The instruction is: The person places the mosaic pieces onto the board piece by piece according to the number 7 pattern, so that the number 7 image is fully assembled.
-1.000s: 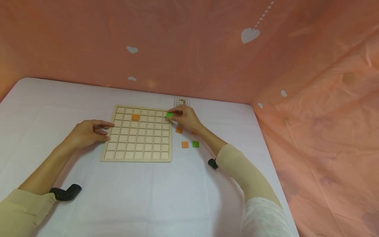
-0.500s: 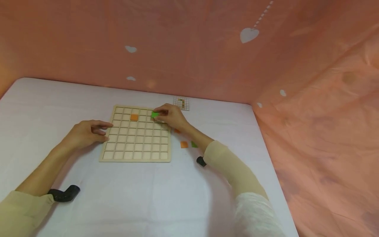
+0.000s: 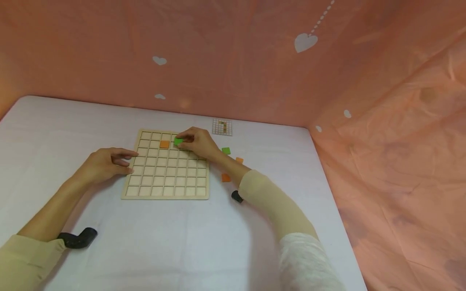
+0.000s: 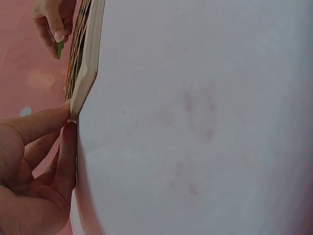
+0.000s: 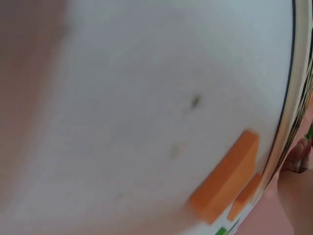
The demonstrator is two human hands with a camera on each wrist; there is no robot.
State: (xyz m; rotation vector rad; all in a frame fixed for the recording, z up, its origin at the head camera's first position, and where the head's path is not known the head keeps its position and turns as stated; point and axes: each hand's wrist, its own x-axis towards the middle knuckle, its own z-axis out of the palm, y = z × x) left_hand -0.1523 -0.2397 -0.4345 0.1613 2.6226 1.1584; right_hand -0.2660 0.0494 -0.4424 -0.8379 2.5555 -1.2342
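My right hand (image 3: 199, 142) pinches a small square green tile (image 3: 178, 141) between thumb and fingers, over the upper rows of a wooden grid board (image 3: 165, 162). Just left of it, an orange tile (image 3: 164, 144) sits in one of the board's square cells. My left hand (image 3: 105, 163) touches the board's left edge, forefinger and thumb spread apart along it. In the left wrist view, the fingertips of the left hand (image 4: 36, 171) rest against the pale wooden edge, and the green tile (image 4: 59, 50) shows in the other hand beyond.
Right of the board lie another green tile (image 3: 226, 150), an orange tile (image 3: 239, 160) and a second orange tile (image 3: 226, 178), partly behind the right forearm. A small card with a printed coloured grid (image 3: 222, 127) lies behind them. Pink cloth (image 3: 233, 60) hangs around the table.
My right hand has carried the green tile leftward, from the board's right edge to beside the orange tile. The card and a loose green tile are uncovered. My left hand stays at the edge.
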